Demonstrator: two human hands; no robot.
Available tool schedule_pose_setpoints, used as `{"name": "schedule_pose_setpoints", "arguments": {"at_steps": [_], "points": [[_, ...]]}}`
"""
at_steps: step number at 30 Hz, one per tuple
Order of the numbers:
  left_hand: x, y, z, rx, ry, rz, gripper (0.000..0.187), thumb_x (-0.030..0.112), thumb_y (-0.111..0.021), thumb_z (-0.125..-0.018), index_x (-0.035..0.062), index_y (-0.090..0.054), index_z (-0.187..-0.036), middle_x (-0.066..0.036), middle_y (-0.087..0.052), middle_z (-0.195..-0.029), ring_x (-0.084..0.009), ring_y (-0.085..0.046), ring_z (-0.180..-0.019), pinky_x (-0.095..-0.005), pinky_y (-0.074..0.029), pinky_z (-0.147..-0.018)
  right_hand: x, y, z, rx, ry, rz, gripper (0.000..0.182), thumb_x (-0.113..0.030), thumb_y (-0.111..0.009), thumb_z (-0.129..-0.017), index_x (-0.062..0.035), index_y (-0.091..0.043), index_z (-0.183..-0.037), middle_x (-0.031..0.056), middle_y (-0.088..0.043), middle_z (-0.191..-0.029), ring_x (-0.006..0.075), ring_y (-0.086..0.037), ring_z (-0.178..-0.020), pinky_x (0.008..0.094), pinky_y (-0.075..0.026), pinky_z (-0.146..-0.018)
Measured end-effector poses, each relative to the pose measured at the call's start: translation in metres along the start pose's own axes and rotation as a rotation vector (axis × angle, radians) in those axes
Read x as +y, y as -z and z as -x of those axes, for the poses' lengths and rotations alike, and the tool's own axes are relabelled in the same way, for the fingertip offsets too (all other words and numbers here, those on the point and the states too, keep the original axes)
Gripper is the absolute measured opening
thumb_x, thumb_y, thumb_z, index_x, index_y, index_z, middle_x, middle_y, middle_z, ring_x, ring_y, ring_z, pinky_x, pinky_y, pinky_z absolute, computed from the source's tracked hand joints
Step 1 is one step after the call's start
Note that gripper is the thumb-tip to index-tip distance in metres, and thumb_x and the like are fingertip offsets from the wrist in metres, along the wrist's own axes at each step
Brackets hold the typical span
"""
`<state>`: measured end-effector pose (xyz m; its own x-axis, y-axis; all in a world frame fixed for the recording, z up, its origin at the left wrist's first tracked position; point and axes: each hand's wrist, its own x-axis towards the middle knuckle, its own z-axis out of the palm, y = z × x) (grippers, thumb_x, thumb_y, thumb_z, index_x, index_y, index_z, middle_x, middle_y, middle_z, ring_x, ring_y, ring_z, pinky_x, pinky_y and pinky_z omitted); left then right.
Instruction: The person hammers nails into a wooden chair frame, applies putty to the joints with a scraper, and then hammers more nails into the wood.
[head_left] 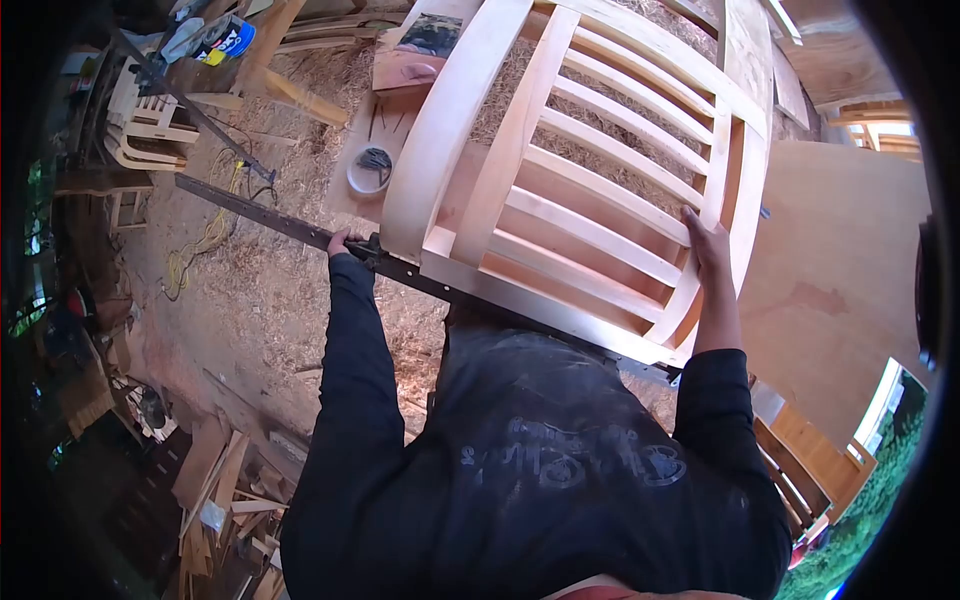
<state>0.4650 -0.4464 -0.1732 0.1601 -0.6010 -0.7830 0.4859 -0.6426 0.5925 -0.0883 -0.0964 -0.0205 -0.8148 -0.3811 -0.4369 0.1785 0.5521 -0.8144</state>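
Note:
A pale wooden slatted frame (600, 235), with curved slats between two uprights and broad outer rails, lies in front of me. Along its near edge runs a long dark bar clamp (270, 219), its far right end near the frame's corner. My left hand (345, 243) is closed around the clamp beside its jaw, just left of the frame. On the right side, my right hand (708, 245) grips the frame's upright, fingers curled over it near the slat ends. Part of the bar is hidden under the frame's near rail.
A white bowl of nails (371, 172) stands left of the frame. Another metal bar (195, 110) and a yellow cord (205, 240) lie farther left. A plywood sheet (835, 270) is at right. Wood scraps (215, 490) pile up at lower left; a blue can (228, 38) sits at upper left.

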Motion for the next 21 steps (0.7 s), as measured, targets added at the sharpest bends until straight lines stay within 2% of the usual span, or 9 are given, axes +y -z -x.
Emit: {"name": "schedule_pose_setpoints", "arguments": {"at_steps": [5,7,8,9,12,15,18,19,21], "points": [[0.0,0.005,0.005,-0.015,-0.04,0.057,0.017,0.019,-0.065,-0.088,0.013,-0.05,-0.08,-0.001,-0.053,-0.067,-0.0187,-0.055,-0.061,-0.0342,-0.051,-0.063,-0.004,-0.001,0.005,0.029,-0.057,0.014,0.033,-0.017,-0.073,-0.086,0.0035,-0.068,-0.111,0.0056,-0.069,-0.094,0.0138,-0.063,-0.083,0.0308,-0.05,-0.074],[0.003,0.006,0.019,0.001,-0.009,0.047,0.019,0.017,-0.064,-0.086,0.0136,-0.047,-0.076,-0.001,-0.051,-0.068,-0.0191,-0.054,-0.063,-0.0378,-0.053,-0.067,-0.012,-0.005,0.017,0.048,-0.045,0.048,0.034,-0.017,-0.073,-0.083,0.0024,-0.068,-0.11,0.0075,-0.069,-0.093,0.0147,-0.063,-0.079,0.0316,-0.05,-0.071],[0.002,0.032,-0.018,0.039,-0.01,-0.017,0.02,0.018,-0.064,-0.084,0.0131,-0.048,-0.074,-0.002,-0.052,-0.067,-0.0205,-0.055,-0.063,-0.0393,-0.053,-0.067,-0.011,-0.008,0.019,0.074,-0.032,0.062,0.034,-0.016,-0.073,-0.082,0.0022,-0.067,-0.109,0.0078,-0.068,-0.092,0.0149,-0.063,-0.078,0.032,-0.05,-0.071],[0.006,0.037,-0.009,0.04,-0.062,-0.074,0.019,0.019,-0.064,-0.083,0.012,-0.049,-0.073,-0.004,-0.054,-0.067,-0.0222,-0.057,-0.063,-0.0405,-0.054,-0.068,-0.006,-0.009,0.023,0.101,-0.027,0.08,0.034,-0.016,-0.074,-0.081,0.002,-0.067,-0.109,0.008,-0.068,-0.092,0.0151,-0.063,-0.078,0.0324,-0.05,-0.071],[0.024,0.057,-0.002,0.021,-0.111,-0.022,0.019,0.021,-0.065,-0.081,0.0114,-0.052,-0.073,-0.004,-0.053,-0.066,-0.0227,-0.055,-0.064,-0.0394,-0.051,-0.068,-0.013,-0.018,0.042,0.081,-0.021,0.044,0.031,-0.014,-0.073,-0.079,0.0019,-0.066,-0.105,0.0068,-0.067,-0.088,0.0146,-0.062,-0.077,0.0322,-0.051,-0.07],[0.094,0.078,0.041,0.024,-0.158,0.062,0.019,0.021,-0.066,-0.081,0.0156,-0.049,-0.074,0.001,-0.052,-0.066,-0.016,-0.054,-0.064,-0.0343,-0.049,-0.067,-0.033,-0.029,0.094,0.051,0.006,-0.046,0.029,-0.013,-0.072,-0.078,0.0025,-0.064,-0.101,0.0063,-0.066,-0.086,0.014,-0.062,-0.074,0.0306,-0.051,-0.067],[0.163,0.094,0.096,-0.027,-0.269,0.101,0.022,0.022,-0.069,-0.079,0.0184,-0.05,-0.072,0.003,-0.053,-0.067,-0.0159,-0.054,-0.064,-0.035,-0.049,-0.067,-0.038,-0.043,0.132,0.063,0.068,-0.123,0.036,-0.015,-0.073,-0.077,0.0054,-0.061,-0.104,0.0079,-0.067,-0.087,0.0146,-0.064,-0.074,0.0302,-0.053,-0.068],[0.189,0.12,0.091,-0.133,-0.372,0.056,0.021,0.021,-0.071,-0.08,0.0193,-0.053,-0.07,0.007,-0.056,-0.065,-0.0105,-0.057,-0.065,-0.0326,-0.054,-0.072,-0.044,-0.046,0.149,0.051,0.082,-0.161,0.037,-0.015,-0.073,-0.077,0.0059,-0.061,-0.105,0.0086,-0.067,-0.088,0.0151,-0.064,-0.075,0.0301,-0.054,-0.069],[0.24,0.135,0.142,-0.207,-0.392,0.16,0.016,0.023,-0.073,-0.079,0.0167,-0.06,-0.074,0.005,-0.061,-0.069,-0.0132,-0.06,-0.069,-0.0328,-0.052,-0.078,-0.041,-0.055,0.172,0.047,0.14,-0.239,0.038,-0.015,-0.073,-0.076,0.0074,-0.061,-0.105,0.0096,-0.067,-0.088,0.0158,-0.065,-0.075,0.0302,-0.054,-0.069]]}}
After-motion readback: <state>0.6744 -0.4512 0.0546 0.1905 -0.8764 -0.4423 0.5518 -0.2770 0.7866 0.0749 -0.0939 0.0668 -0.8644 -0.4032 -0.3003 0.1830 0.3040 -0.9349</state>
